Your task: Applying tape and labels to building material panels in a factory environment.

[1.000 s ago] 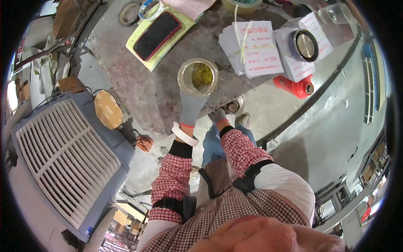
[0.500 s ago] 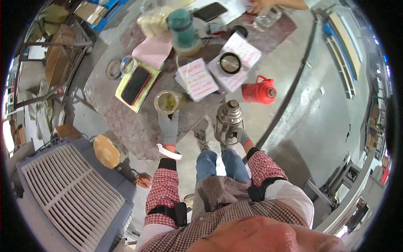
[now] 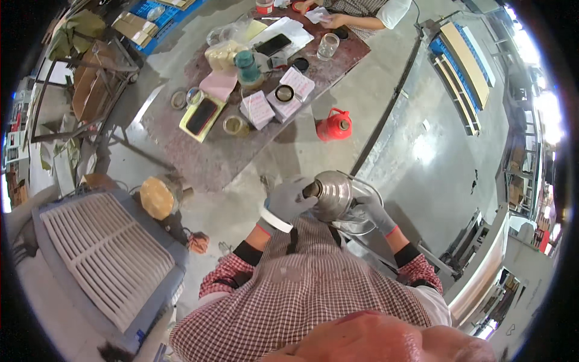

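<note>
Right hand (image 3: 369,214) with fingers clamped on the side of a metal flask (image 3: 333,196), just beside its wire handle (image 3: 379,194); left hand (image 3: 284,200) with fingers curled at the brown stopper (image 3: 312,190) in the mouth, how tightly impossible to tell. Best managed, most likely, by anchoring the flask body with the right fingers and working at the neck with the left alone, straight along its line, without wrenching sideways. Wiser to bring the mouth more upright before loosening anything, with contents hidden and possibly hot. Flask lying between the two sets of fingers, held in front of the checked apron (image 3: 319,259), tilted well over, neck toward the left fingertips, lower body toward the right palm. Beyond the fingers, well apart, a red jug (image 3: 335,127) on the floor; ahead of the left fingers, on the worktop (image 3: 205,166), a glass cup (image 3: 236,125), then paper slips (image 3: 258,110) just beside. Farthest ahead, at the worktop's opposite end, a co-worker's hand (image 3: 332,22).
</note>
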The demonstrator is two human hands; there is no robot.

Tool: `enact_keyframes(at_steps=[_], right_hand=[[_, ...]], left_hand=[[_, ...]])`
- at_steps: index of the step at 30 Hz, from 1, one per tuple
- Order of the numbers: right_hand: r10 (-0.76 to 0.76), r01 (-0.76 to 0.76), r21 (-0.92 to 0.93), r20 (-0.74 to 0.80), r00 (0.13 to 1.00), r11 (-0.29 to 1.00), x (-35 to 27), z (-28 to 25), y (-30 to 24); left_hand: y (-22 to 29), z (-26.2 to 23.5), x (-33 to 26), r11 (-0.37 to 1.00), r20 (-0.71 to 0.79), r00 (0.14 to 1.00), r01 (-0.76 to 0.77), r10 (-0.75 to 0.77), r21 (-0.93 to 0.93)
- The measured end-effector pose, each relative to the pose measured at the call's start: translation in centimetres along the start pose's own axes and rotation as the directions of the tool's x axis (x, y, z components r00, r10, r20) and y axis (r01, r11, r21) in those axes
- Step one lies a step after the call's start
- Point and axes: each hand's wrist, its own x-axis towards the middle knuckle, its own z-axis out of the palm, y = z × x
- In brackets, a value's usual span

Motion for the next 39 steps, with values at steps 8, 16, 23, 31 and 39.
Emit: enact_keyframes(at_steps=[8,16,23,31,39], right_hand=[[0.06,-0.043,-0.131,0.136,0.989,0.991,-3.7,2.8,-11.4],[-0.002,0.035,-0.174,0.183,0.983,0.984,1.3,8.1,-17.0],[-0.029,0.133,-0.374,0.271,0.962,0.918,8.7,11.1,-19.9],[0.27,-0.219,-0.338,0.11,0.957,0.915,13.2,13.0,-21.9],[0.066,0.022,-0.539,0.143,0.988,0.842,15.7,13.3,-21.6]], left_hand=[[4.5,-5.4,-1.3,0.998,-0.255,0.966,0.052,-0.04,0.041],[0.3,-11.8,-5.8,0.905,-0.223,0.928,0.201,-0.299,-0.374],[-1.3,-15.4,-3.7,0.882,0.267,0.851,0.47,-0.451,-0.008],[-7.8,-14.8,-1.5,0.848,0.321,0.851,0.49,-0.415,-0.204],[-13.3,-11.0,-1.6,0.912,0.195,0.918,0.378,-0.346,-0.16]])
